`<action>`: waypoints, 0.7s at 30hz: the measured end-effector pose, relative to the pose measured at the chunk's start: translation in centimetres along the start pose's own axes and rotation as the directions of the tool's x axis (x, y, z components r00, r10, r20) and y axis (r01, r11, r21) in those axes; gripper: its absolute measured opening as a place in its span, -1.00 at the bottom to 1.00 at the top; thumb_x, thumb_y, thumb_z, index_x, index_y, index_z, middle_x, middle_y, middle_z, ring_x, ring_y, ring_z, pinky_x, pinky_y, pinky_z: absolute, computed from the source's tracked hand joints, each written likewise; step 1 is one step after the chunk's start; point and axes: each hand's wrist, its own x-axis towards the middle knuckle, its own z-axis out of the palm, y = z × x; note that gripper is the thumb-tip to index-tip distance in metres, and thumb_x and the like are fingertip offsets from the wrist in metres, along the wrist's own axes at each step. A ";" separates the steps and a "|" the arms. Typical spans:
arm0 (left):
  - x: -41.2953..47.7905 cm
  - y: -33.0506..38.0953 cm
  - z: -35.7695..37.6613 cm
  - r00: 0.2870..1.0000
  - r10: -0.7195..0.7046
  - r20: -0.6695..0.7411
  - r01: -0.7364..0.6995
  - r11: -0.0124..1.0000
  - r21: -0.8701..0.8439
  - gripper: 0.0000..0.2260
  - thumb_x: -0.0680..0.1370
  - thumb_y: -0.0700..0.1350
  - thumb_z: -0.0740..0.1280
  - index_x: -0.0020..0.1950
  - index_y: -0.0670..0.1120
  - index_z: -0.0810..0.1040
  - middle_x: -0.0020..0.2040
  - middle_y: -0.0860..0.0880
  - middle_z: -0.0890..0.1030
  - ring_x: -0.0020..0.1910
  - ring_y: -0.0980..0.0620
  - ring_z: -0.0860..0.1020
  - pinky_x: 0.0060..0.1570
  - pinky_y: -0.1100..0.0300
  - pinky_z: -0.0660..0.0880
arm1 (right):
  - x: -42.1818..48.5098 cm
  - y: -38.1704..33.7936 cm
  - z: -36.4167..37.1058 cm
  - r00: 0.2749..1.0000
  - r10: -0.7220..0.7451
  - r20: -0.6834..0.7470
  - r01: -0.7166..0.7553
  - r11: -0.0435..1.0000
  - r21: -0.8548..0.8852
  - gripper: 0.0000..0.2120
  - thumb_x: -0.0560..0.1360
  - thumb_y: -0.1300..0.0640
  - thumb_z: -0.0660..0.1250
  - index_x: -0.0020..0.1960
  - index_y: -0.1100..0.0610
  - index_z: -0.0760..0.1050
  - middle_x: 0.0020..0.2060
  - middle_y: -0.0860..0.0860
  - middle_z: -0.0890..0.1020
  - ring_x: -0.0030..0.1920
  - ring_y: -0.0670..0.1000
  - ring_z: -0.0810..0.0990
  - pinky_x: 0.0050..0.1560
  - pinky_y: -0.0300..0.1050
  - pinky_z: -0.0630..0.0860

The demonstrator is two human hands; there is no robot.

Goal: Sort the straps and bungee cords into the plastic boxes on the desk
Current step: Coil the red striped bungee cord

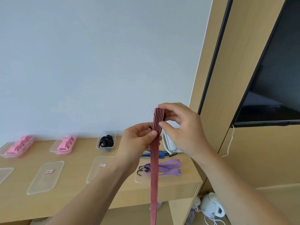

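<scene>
The right hand (181, 127) had its grip clamped on the top of a red-and-black striped bungee cord (154, 176), thumb and fingers pinching the folded end where a black hook seemed to sit. Just below, the left hand (138, 140) pinched the band, thumb flat on its face. They held it up in the air above the counter's right end, the rest hanging straight past the front edge; I took it they were folding it small enough for a box.

On the counter (78, 158), three plastic boxes stood along the back edge: two pink-strap boxes (62, 152) toward the left and a black-cord box (103, 149) nearer the middle. Clear lids (45, 177) lay in a row toward the front edge. At the right end a purple cord (168, 166) rested on another lid, a blue strap (155, 154) behind it, a white telephone (168, 143) in the back right corner.

A pale wall (97, 62) rose behind, a dark television (276, 78) hung on wood panelling, and a white kettle (211, 207) sat low beside the counter.
</scene>
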 end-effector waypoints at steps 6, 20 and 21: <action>0.0 -0.3 0.6 0.997 -0.068 -0.040 0.069 0.997 0.024 -0.85 0.64 -0.21 0.36 0.06 -0.26 0.69 -0.09 -0.20 0.73 -0.14 -0.12 0.70 -0.07 -0.02 0.70 | -0.6 0.3 -0.1 0.995 -0.079 -0.058 0.077 0.996 -0.035 -0.60 0.40 0.48 0.43 0.19 0.20 0.60 0.02 -0.03 0.64 0.02 0.00 0.68 0.10 -0.10 0.62; 0.0 0.4 0.9 0.987 -0.135 -0.084 0.142 0.987 0.080 -0.82 0.63 -0.08 0.40 0.05 -0.18 0.72 -0.02 -0.21 0.74 -0.12 -0.13 0.72 -0.16 0.14 0.66 | -2.0 -0.4 -0.5 0.970 -0.194 -0.146 0.187 0.980 -0.064 -0.87 0.50 0.38 0.40 0.00 0.23 0.68 -0.07 0.00 0.70 0.00 -0.02 0.68 0.04 -0.09 0.61; 0.0 0.5 0.9 0.988 -0.138 -0.073 0.144 0.987 0.074 -0.82 0.64 -0.11 0.38 0.07 -0.18 0.71 0.00 -0.21 0.74 -0.11 -0.12 0.72 -0.14 0.13 0.67 | -2.0 -0.4 -0.6 0.971 -0.194 -0.138 0.186 0.980 -0.069 -0.87 0.50 0.38 0.40 -0.01 0.23 0.68 -0.06 0.00 0.70 0.01 -0.02 0.68 0.05 -0.08 0.61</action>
